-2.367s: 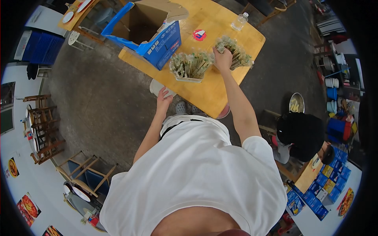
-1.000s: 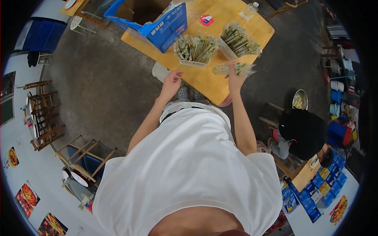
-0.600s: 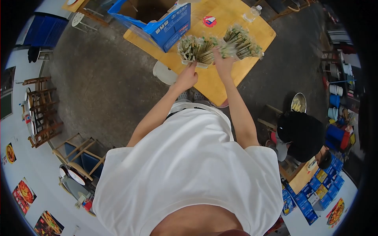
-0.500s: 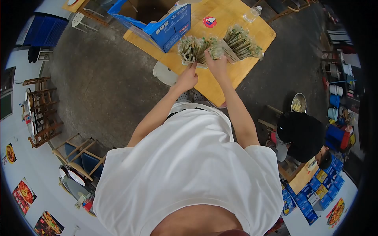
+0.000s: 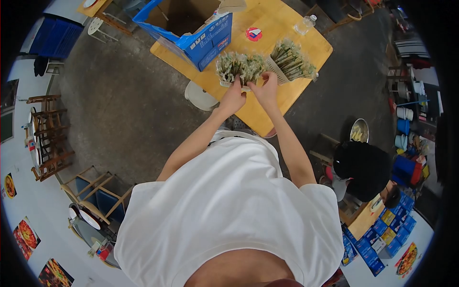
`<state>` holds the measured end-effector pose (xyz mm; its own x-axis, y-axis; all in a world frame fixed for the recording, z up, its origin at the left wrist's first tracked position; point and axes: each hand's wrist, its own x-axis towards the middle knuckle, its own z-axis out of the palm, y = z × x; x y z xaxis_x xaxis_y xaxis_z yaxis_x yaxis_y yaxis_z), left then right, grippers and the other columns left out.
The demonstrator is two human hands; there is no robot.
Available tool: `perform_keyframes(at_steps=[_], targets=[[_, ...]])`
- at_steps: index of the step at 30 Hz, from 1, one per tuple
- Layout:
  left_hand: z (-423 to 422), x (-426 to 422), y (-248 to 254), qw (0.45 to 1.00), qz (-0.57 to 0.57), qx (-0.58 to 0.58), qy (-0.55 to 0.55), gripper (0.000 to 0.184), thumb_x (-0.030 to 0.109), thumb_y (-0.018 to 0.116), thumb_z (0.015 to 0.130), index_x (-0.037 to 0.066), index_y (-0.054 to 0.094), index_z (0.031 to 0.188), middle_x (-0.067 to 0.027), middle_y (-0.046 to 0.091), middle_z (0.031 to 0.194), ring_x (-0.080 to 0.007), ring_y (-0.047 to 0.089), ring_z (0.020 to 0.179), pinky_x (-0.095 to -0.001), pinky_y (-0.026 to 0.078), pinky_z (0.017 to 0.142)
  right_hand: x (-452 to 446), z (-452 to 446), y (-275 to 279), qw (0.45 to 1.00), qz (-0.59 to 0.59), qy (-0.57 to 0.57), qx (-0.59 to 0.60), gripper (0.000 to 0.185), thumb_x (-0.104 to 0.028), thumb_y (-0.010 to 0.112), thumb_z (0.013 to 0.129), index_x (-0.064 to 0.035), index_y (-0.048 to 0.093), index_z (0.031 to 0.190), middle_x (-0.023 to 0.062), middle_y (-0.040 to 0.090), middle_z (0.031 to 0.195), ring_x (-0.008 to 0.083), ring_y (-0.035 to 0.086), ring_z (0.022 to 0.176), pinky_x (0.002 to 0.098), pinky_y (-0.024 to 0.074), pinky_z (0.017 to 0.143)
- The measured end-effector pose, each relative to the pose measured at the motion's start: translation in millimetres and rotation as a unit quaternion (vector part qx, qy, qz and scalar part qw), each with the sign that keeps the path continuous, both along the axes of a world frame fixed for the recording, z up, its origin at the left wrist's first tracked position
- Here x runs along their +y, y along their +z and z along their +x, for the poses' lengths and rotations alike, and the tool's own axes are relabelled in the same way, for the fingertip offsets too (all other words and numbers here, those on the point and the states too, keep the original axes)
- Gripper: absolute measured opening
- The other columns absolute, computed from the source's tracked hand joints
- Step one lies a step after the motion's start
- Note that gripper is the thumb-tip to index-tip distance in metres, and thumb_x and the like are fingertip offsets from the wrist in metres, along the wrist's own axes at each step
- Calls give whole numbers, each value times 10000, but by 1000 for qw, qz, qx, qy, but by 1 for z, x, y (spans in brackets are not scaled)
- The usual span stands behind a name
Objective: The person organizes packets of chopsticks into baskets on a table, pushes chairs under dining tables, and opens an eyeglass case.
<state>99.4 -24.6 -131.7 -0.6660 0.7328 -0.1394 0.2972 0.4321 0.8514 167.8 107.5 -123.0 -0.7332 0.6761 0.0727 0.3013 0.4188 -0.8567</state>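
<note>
On wooden counter (image 5: 270, 19), touching front of left basket (image 5: 224, 84) with curled left hand (image 5: 233, 98) and right hand (image 5: 266, 91), cannot tell if gripping; just added wrapped bundle (image 5: 254, 66) from right basket (image 5: 279, 71), so probably settling it.

Box (image 5: 208, 45) blue (brown inside); table (image 5: 287, 14) yellow.

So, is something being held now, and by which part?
The left hand and right hand have fingers at the near rim of the left basket; whether they grip it or its packets, cannot be told.
</note>
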Motion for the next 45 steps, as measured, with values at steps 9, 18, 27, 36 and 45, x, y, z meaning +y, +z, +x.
perform_keyframes(at_steps=[9, 18, 27, 36, 45], targets=[[-8, 27, -13, 999, 31, 32, 24, 671, 62, 551, 767, -79, 181, 1309, -322, 547, 1004, -428, 577, 894, -454, 472, 738, 48, -42, 2, 925, -321, 201, -36, 732, 7, 711, 548, -71, 482, 1239, 74, 565, 1121, 200, 530, 1036, 311, 439, 856], [-6, 26, 8, 997, 55, -11, 55, 696, 59, 560, 755, -70, 167, 1315, -321, 581, 869, -463, 568, 851, -510, 447, 706, 33, -18, 22, 924, -328, 193, -44, 742, 36, 707, 558, -55, 469, 1255, 59, 583, 1097, 178, 556, 996, 296, 457, 823], [5, 17, 7, 998, -47, 6, 42, 621, 41, 549, 729, -8, 287, 1291, -240, 599, 785, -375, 606, 745, -431, 468, 645, 34, -1, 1, 949, -241, 202, -10, 885, 44, 707, 510, -30, 363, 1322, 98, 493, 1249, 210, 469, 1161, 326, 413, 935], [-23, -48, -21, 989, -21, 8, 144, 799, 80, 716, 650, -17, 300, 1325, -155, 561, 1007, -275, 561, 931, -364, 448, 821, 33, 2, 8, 978, -116, 171, -34, 1041, 33, 770, 503, -19, 226, 1388, 119, 422, 1322, 220, 417, 1222, 344, 380, 988], [-103, 0, 4, 953, 221, -188, -91, 1005, 34, 808, 545, 57, 255, 1385, -79, 439, 1295, -207, 414, 1208, -332, 328, 1018, 4, -47, -14, 929, -258, 201, 176, 1062, -6, 845, 504, -13, 235, 1374, 99, 457, 1277, 198, 465, 1164, 327, 399, 974]])
